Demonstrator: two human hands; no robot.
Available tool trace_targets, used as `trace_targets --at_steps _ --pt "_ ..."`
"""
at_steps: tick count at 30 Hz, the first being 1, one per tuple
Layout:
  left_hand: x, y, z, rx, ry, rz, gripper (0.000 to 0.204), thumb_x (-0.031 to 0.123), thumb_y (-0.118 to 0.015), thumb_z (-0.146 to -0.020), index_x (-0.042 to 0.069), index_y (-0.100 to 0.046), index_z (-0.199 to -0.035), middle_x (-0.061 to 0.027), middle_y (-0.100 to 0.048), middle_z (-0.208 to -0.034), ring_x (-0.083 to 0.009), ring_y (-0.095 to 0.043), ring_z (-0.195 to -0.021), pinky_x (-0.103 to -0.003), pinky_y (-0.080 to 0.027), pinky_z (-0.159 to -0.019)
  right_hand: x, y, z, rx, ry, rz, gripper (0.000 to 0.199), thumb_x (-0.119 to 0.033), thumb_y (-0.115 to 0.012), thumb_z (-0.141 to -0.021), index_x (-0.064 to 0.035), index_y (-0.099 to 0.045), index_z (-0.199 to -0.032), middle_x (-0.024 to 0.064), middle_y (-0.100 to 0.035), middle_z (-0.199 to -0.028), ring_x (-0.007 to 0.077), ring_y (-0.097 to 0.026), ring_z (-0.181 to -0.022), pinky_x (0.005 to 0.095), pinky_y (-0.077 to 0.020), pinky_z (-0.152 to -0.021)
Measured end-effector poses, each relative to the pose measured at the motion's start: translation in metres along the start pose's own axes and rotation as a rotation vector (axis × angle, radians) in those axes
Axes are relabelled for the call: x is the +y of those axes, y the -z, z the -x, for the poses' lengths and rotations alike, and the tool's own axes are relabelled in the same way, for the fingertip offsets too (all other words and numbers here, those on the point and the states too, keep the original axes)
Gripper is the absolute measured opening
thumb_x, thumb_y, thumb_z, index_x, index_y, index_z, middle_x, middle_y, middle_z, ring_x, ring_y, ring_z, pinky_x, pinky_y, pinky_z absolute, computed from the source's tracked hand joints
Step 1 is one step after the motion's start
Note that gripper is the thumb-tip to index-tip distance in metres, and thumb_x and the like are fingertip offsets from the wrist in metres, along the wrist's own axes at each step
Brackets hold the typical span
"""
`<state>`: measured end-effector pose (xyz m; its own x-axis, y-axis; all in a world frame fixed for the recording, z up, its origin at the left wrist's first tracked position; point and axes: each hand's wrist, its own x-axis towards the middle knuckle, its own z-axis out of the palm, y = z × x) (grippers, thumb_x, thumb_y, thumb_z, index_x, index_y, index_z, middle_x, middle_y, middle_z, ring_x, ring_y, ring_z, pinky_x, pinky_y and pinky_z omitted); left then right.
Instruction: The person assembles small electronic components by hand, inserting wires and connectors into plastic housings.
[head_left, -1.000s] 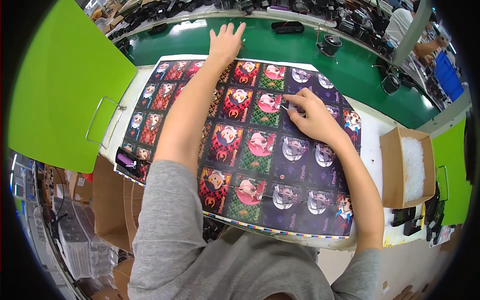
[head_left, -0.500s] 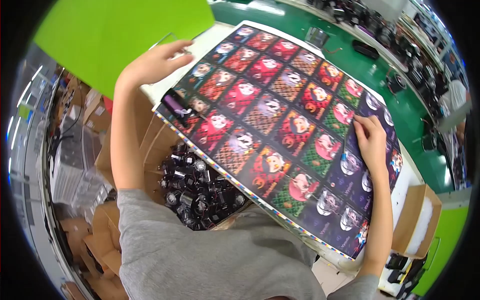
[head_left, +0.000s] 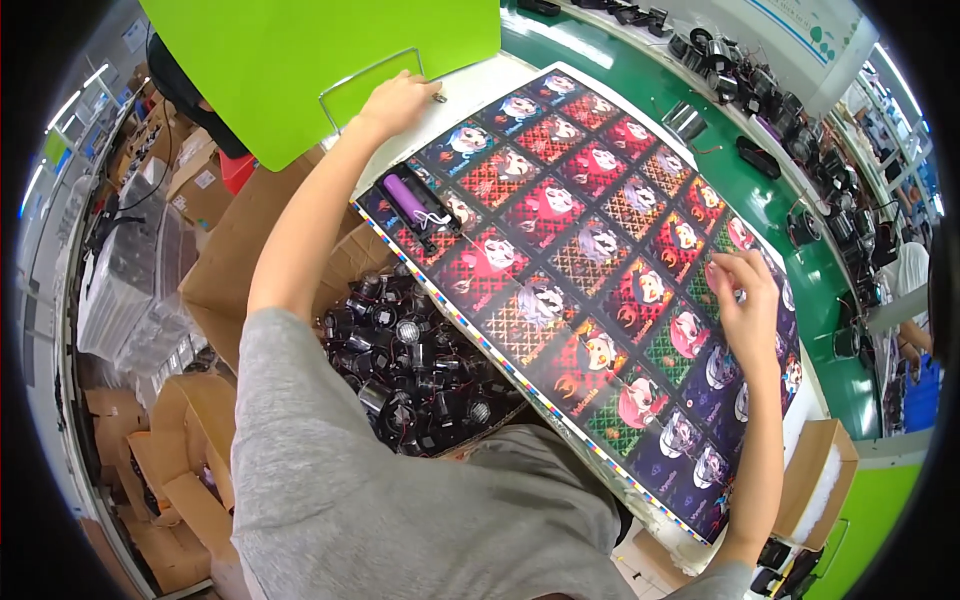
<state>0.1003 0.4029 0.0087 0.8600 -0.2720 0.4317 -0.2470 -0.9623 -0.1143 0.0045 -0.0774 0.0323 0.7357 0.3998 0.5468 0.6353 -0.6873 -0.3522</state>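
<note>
My left hand [head_left: 398,104] reaches to the far left edge of the white tabletop [head_left: 480,88]. Its fingers are closed together at a small metal piece [head_left: 440,98], which shows at the fingertips. Over the right part of a large printed sheet [head_left: 590,250] with rows of cartoon cards is my right hand [head_left: 748,305]. Its fingers are curled inward, and what they pinch is too small to make out. On the sheet's left end lies a black plastic housing [head_left: 428,238] with a purple cylinder [head_left: 404,196] and white wire in it.
Below the table's left edge, a cardboard box [head_left: 240,240] holds many black motor-like parts [head_left: 420,360]. A bright green panel [head_left: 330,50] with a wire handle stands far left. More parts [head_left: 740,70] line the green bench behind. Another carton [head_left: 820,480] sits at right.
My left hand has gone from spread fingers to fingers drawn together at the small metal piece. My right hand has lifted slightly from the sheet and curled. The view has shifted.
</note>
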Motion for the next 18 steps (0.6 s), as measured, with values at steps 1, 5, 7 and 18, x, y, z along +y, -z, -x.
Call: trace_targets --at_steps 1,5,7,18 --pt "-0.003 -0.003 -0.006 -0.152 0.037 -0.101 0.022 0.007 -0.05 -0.078 0.005 -0.063 -0.096 -0.0145 -0.062 -0.094 -0.0305 -0.058 -0.092 -0.04 -0.048 -0.08 -0.006 -0.003 -0.001 -0.034 -0.016 0.04 0.012 -0.001 -0.061 -0.077 -0.0009 -0.063 -0.088 0.0098 -0.054 -0.081 0.0232 -0.053 -0.064 0.0326 -0.0419 -0.059" --pt "-0.001 -0.008 -0.017 -0.318 0.092 -0.189 0.024 0.01 -0.052 -0.08 0.005 -0.064 -0.1 -0.0124 -0.064 -0.096 -0.0291 -0.058 -0.09 -0.038 -0.047 -0.08 -0.021 -0.001 0.003 -0.066 0.047 0.153 0.012 -0.003 -0.062 -0.076 -0.0045 -0.064 -0.088 0.007 -0.054 -0.082 0.0219 -0.052 -0.071 0.0323 -0.0377 -0.067" --pt "-0.009 -0.01 -0.007 -0.055 -0.038 -0.13 0.021 0.01 -0.055 -0.079 0.006 -0.066 -0.097 -0.0123 -0.065 -0.091 -0.0279 -0.06 -0.085 -0.037 -0.048 -0.076 -0.024 0.0 0.003 -0.073 0.052 0.136 0.013 -0.004 -0.062 -0.076 -0.0046 -0.064 -0.088 0.0068 -0.054 -0.082 0.0218 -0.052 -0.071 0.0322 -0.0373 -0.067" --pt "0.153 0.115 0.056 0.19 -0.23 0.858 0.02 -0.001 -0.065 -0.072 0.006 -0.07 -0.09 -0.0061 -0.065 -0.084 -0.0155 -0.058 -0.078 -0.027 -0.047 -0.07 -0.074 -0.023 -0.039 -0.177 0.099 -0.433 0.048 -0.009 -0.065 -0.077 -0.007 -0.053 -0.122 0.0132 -0.055 -0.118 0.0228 -0.055 -0.102 0.0327 -0.0408 -0.091"
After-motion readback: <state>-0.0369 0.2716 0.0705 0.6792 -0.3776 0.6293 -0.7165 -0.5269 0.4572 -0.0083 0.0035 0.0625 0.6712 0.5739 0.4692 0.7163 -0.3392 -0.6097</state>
